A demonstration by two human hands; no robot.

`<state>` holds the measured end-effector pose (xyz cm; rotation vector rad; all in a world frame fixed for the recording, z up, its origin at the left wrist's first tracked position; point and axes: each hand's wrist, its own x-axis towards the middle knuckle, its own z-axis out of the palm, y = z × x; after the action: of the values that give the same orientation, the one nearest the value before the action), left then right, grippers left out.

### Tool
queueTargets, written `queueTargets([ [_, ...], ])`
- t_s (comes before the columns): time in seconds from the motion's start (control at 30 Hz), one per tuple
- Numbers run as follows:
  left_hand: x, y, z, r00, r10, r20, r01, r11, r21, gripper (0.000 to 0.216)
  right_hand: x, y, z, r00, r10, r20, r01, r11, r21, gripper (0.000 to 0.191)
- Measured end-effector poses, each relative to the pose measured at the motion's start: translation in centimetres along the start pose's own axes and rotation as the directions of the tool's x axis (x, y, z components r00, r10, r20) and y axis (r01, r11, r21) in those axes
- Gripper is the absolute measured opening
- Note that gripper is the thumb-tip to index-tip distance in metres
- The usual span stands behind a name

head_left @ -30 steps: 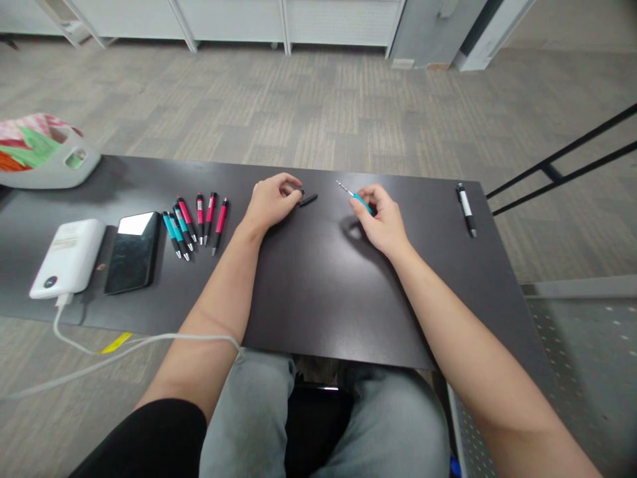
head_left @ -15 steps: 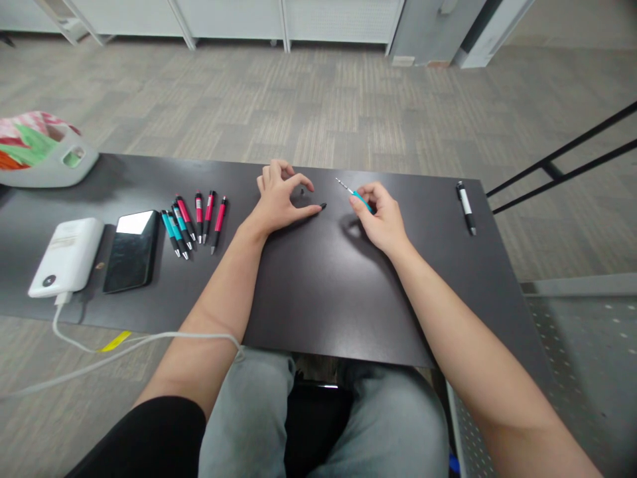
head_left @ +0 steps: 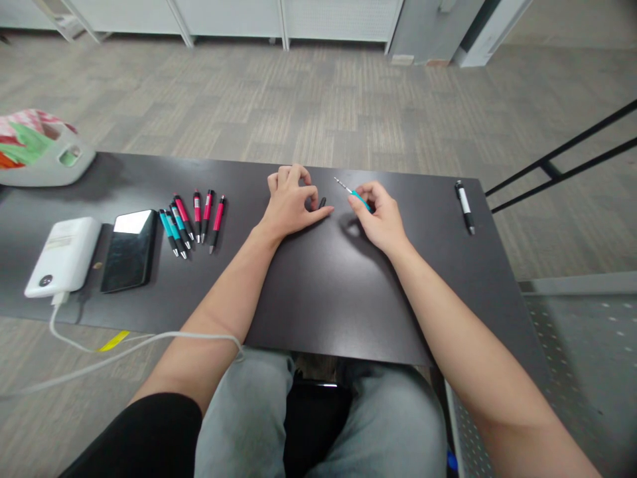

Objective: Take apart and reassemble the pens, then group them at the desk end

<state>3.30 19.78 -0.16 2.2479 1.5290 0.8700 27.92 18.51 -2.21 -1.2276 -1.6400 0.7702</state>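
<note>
My left hand (head_left: pixel 293 204) rests low over the dark table, thumb stretched out and fingers curled but apart from the thumb. Beside its thumb and index finger is a small black pen part (head_left: pixel 322 202), lying on the table. My right hand (head_left: pixel 379 214) pinches the turquoise barrel of a disassembled pen (head_left: pixel 362 201) between thumb and fingers. The thin metallic refill end (head_left: pixel 342 184) sticks out bare toward the upper left. Whatever lies under my left palm is hidden.
Several red and turquoise pens (head_left: pixel 198 219) lie left of my left arm. Farther left are a black phone (head_left: pixel 128 252), a white power bank (head_left: pixel 62 255) with a cable (head_left: pixel 164 335), and a white basket (head_left: pixel 74 166). A white-and-black pen (head_left: pixel 465 207) lies near the right edge.
My left hand has shifted right, and its fingers have curled in closer to the black pen part. A small piece seen between its fingers is now hidden. My right hand stays nearly still.
</note>
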Motion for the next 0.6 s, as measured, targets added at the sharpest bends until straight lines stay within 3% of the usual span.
queueTargets([
  [0.2,-0.1,-1.3,-0.6,0.999,-0.031,0.023,0.031,0.999,-0.028,0.07,0.0,0.1,-0.1,1.0,0.017,-0.008,-0.017,0.999,0.027,0.044],
  [0.33,-0.1,-1.6,-0.4,0.996,-0.005,0.094,0.006,1.0,-0.014,0.058,0.1,0.2,0.0,1.0,0.026,-0.007,-0.026,0.999,0.027,0.042],
  [0.6,0.2,-2.6,-0.4,0.994,-0.112,0.008,0.112,0.992,0.053,0.051,0.0,0.6,0.0,1.0,-0.008,0.026,0.007,1.0,0.011,0.041],
])
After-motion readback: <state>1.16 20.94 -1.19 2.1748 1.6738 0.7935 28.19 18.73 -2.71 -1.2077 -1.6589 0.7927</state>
